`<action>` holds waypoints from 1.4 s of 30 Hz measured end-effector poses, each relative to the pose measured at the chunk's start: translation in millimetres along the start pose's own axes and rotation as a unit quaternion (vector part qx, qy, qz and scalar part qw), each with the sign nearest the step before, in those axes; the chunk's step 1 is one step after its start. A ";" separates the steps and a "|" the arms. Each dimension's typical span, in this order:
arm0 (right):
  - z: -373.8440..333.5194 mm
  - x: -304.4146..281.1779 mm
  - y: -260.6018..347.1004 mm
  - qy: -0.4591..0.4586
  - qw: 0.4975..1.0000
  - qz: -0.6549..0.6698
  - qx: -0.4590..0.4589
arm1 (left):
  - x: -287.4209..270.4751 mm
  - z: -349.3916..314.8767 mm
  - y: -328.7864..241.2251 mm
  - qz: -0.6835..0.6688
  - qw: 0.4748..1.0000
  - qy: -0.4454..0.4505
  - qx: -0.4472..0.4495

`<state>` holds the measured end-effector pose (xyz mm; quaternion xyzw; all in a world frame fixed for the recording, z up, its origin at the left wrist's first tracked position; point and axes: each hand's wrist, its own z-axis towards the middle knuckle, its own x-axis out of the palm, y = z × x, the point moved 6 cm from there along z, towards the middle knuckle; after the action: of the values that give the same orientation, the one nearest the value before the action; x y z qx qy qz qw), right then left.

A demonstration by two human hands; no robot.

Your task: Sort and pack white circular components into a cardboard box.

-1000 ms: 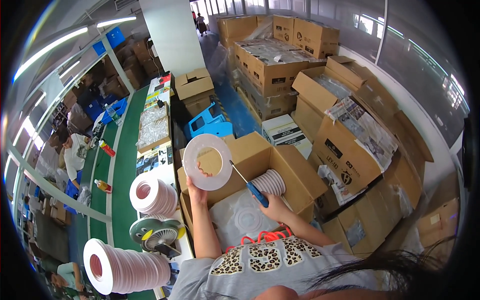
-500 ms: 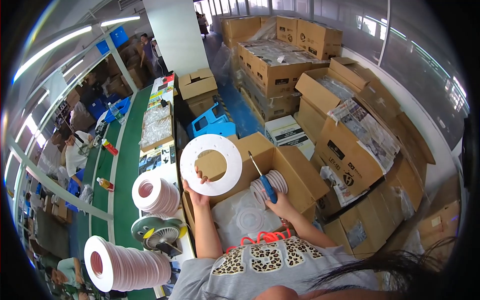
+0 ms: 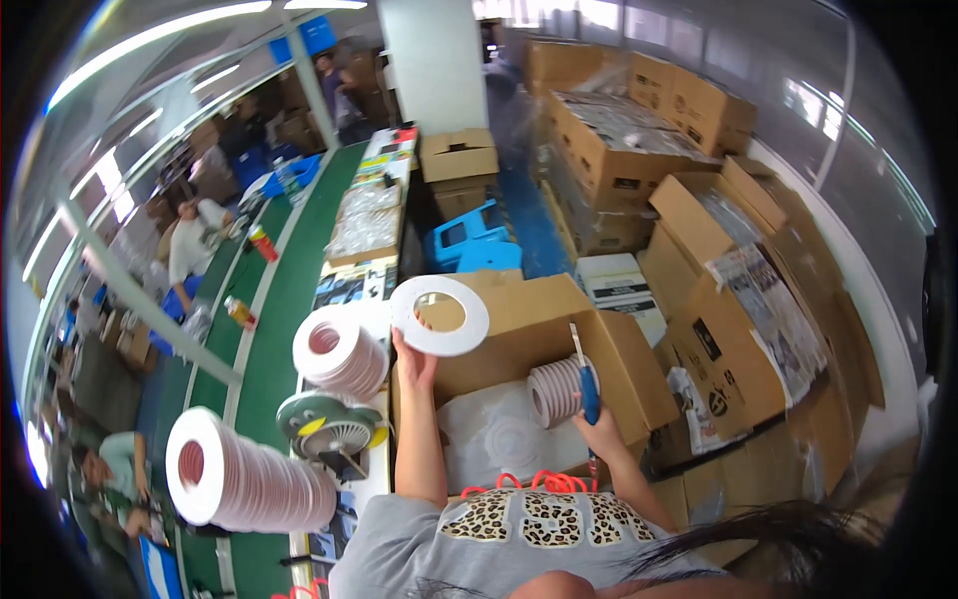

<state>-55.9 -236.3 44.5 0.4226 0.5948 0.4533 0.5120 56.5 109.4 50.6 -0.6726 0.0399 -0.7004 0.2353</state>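
Note:
My left hand (image 3: 416, 367) grips the lower left edge of a flat white ring (image 3: 454, 343), holding it tilted above the left part of an open cardboard box (image 3: 544, 298). A fingertip shows through the ring's hole. My right hand (image 3: 603, 435) is closed round a blue-handled tool (image 3: 590, 397) with a long thin metal shaft, pointing up and away. Behind the tool, a stack of white rings (image 3: 554, 392) lies on its side in the box. Cloudy plastic wrapping (image 3: 474, 439) covers another round piece beside it. A red coiled cord or hose (image 3: 559, 482) lies at my waist.
On the bench left of the box stand two stacks of white rings (image 3: 344, 354) (image 3: 269, 484) and a small green fan (image 3: 334, 424). A green conveyor (image 3: 274, 349) runs farther left. Blue plastic stools (image 3: 474, 240) stand ahead; large cartons (image 3: 733, 344) crowd the right.
My view has turned left. The ring is farther from me and tilted flatter. The blue-handled tool has shifted right relative to the stack in the box and stands more upright.

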 end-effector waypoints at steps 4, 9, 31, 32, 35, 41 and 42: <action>-5.5 -15.2 -13.3 -0.039 0.999 0.026 -0.009 | -22.0 4.2 -48.4 -0.029 0.995 -0.046 0.083; 1.0 -20.0 -25.1 -0.034 0.999 0.033 -0.003 | -61.1 5.9 -131.3 0.010 0.972 -0.078 0.220; -5.4 -25.9 -35.7 -0.042 0.997 0.035 0.055 | -126.7 -12.8 -8.2 0.526 0.803 -0.117 -0.256; -6.8 -31.4 -42.1 -0.050 0.996 0.036 0.061 | -131.5 -20.0 26.3 0.524 0.785 -0.107 -0.312; -13.0 -44.6 -61.5 -0.053 0.995 0.032 0.078 | -178.2 -44.6 130.5 0.493 0.771 -0.036 -0.401; -38.7 -88.2 -88.7 -0.090 0.983 -0.006 0.158 | -279.5 -78.6 290.7 0.570 0.679 -0.062 -0.458; -44.0 -93.7 -96.3 -0.091 0.983 -0.006 0.160 | -297.1 -81.7 306.3 0.612 0.635 -0.062 -0.468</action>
<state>-92.2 -353.9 -25.0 0.5349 0.6132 0.3084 0.4927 57.9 -69.4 -345.3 -0.5557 0.7502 -0.2403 0.2657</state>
